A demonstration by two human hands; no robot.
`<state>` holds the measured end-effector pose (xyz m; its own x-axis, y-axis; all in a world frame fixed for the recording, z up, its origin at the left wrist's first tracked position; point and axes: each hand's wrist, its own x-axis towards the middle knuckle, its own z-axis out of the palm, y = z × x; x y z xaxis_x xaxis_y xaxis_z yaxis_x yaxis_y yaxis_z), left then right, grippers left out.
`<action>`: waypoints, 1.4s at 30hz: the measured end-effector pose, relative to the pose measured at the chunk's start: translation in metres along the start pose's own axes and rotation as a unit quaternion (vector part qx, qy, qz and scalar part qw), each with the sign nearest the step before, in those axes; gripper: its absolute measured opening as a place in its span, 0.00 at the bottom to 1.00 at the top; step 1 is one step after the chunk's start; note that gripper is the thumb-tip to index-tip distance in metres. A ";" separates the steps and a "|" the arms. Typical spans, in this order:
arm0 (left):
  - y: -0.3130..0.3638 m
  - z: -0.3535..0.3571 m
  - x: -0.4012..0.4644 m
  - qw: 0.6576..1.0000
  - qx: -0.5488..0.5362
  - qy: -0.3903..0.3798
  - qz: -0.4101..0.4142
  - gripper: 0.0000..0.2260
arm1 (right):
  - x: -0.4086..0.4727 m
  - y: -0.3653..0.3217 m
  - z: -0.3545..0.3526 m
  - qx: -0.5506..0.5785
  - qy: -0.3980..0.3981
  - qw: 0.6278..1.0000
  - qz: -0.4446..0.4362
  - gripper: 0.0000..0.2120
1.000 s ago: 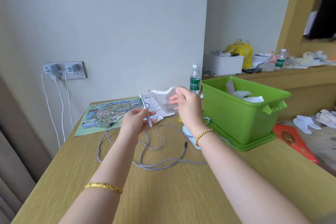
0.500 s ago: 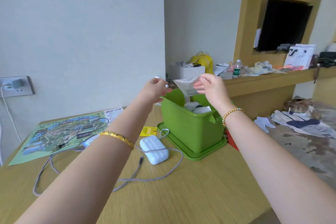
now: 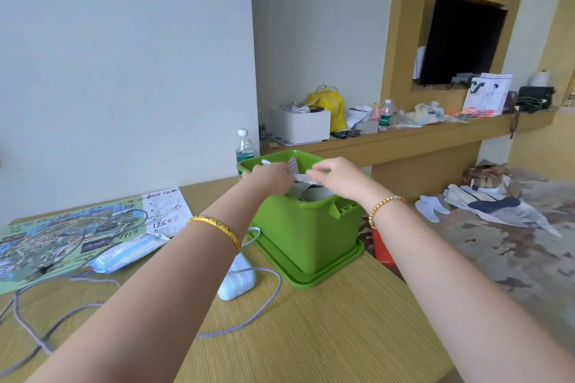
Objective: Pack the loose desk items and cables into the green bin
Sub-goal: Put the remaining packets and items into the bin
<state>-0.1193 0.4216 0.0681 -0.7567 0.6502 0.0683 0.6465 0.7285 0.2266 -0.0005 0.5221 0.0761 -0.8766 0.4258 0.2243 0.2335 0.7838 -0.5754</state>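
Hands meet over the square green plastic bin (image 3: pixel 306 236): right hand (image 3: pixel 337 176) pinches a crumpled white paper (image 3: pixel 303 178) for dropping inside, left hand (image 3: pixel 271 176) grip cannot be told.

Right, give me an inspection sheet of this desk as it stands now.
Surface: wooden desk, partly covered.
Job's things: green bin on its lid, papers inside; map, wipes pack and white case outside it.
Clutter: water bottle behind the bin.
Grips: left hand and right hand over the bin's mouth, right pinching a white packet.
Cables: grey cord loose on the desk.
Surroundings: cluttered shelf, dark screen.
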 end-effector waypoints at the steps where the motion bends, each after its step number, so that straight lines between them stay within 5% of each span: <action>1: -0.001 0.003 0.004 0.999 0.034 -0.020 -0.008 0.19 | 0.002 0.000 0.001 -0.012 -0.031 0.999 0.006 0.15; 5: -0.004 0.006 0.011 0.994 0.077 -0.064 -0.045 0.20 | 0.023 0.009 0.010 -0.143 -0.003 0.986 0.085 0.11; 7: -0.006 0.005 0.008 0.997 0.051 -0.037 -0.053 0.21 | 0.027 0.005 0.011 -0.205 -0.017 0.970 0.130 0.06; 10: -0.011 0.005 -0.001 0.999 0.011 0.041 -0.032 0.17 | 0.039 0.002 0.011 -0.219 -0.067 0.959 0.164 0.14; 13: -0.022 0.006 -0.013 0.991 -0.064 0.121 0.004 0.14 | 0.041 -0.001 0.018 -0.222 0.001 0.969 0.112 0.05; 17: -0.058 0.000 -0.030 0.957 -0.155 0.243 0.001 0.14 | 0.019 -0.025 0.045 -0.129 0.175 0.975 -0.052 0.19; 22: -0.132 0.004 -0.058 0.945 -0.178 0.265 -0.070 0.15 | -0.003 -0.071 0.098 -0.101 0.240 0.947 -0.188 0.20; 25: -0.178 0.015 -0.080 0.947 -0.176 0.247 -0.106 0.15 | -0.002 -0.091 0.139 -0.106 0.179 0.953 -0.218 0.19; 32: -0.272 0.035 -0.112 0.966 -0.086 0.130 -0.206 0.19 | 0.018 -0.106 0.217 -0.146 -0.022 0.979 -0.140 0.17; 42: -0.309 0.064 -0.102 0.981 0.038 0.008 -0.189 0.23 | 0.062 -0.099 0.264 -0.249 -0.173 0.953 -0.008 0.15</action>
<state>-0.2357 0.1441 -0.0712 -0.9451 0.3267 0.0095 0.3237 0.9315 0.1660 -0.1888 0.3513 -0.0605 -0.9476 0.3057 -0.0932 0.3149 0.9428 -0.1096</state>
